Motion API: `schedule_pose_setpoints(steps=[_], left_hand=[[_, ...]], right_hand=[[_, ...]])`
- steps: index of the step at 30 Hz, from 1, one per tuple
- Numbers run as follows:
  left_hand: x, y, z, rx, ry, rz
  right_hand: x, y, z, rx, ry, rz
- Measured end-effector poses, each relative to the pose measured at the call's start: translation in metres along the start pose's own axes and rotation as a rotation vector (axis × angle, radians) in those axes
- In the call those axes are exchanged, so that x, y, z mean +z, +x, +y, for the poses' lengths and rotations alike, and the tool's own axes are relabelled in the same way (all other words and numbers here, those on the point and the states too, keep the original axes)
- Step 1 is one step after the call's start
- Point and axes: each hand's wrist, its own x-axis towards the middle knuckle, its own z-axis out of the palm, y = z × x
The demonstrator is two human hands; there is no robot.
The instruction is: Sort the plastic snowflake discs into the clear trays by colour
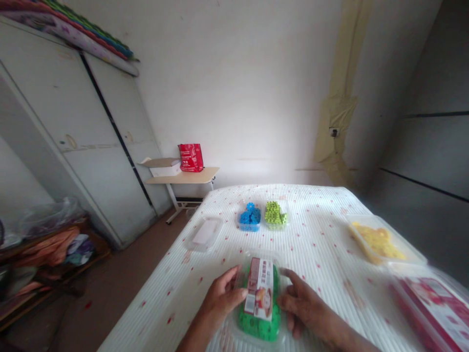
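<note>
A clear plastic container point(259, 320) full of green pieces stands near the front of the bed-like covered surface, with a printed label across its lid. My left hand point(224, 292) grips its left side, thumb resting on the lid by the label. On the opposite side my right hand point(302, 303) holds the right edge, its index finger stretched along the far corner and the others curled. Farther off, one small container holds blue gear-shaped pieces point(250, 215) and another holds lime-green pieces point(274, 213). A loose clear lid point(205, 233) with a white label lies to their left.
At the right are a container of yellow pieces point(377, 240) and a labelled box with red contents point(432, 308). The white quilted cover point(311, 234) lies beneath everything. Beyond stands a small table point(201, 177) with a red bag point(191, 157) and a cardboard box point(164, 168).
</note>
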Motion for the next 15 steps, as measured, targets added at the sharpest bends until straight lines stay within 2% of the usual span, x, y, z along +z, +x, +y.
schedule_pose_setpoints(steps=[7, 15], left_hand=[[0.001, -0.001, -0.009, 0.036, -0.01, 0.131], [-0.019, -0.008, -0.035, 0.12, -0.103, -0.179]], right_hand=[[0.001, 0.001, 0.005, -0.004, 0.01, 0.027], [-0.001, -0.001, 0.008, 0.023, 0.013, 0.003]])
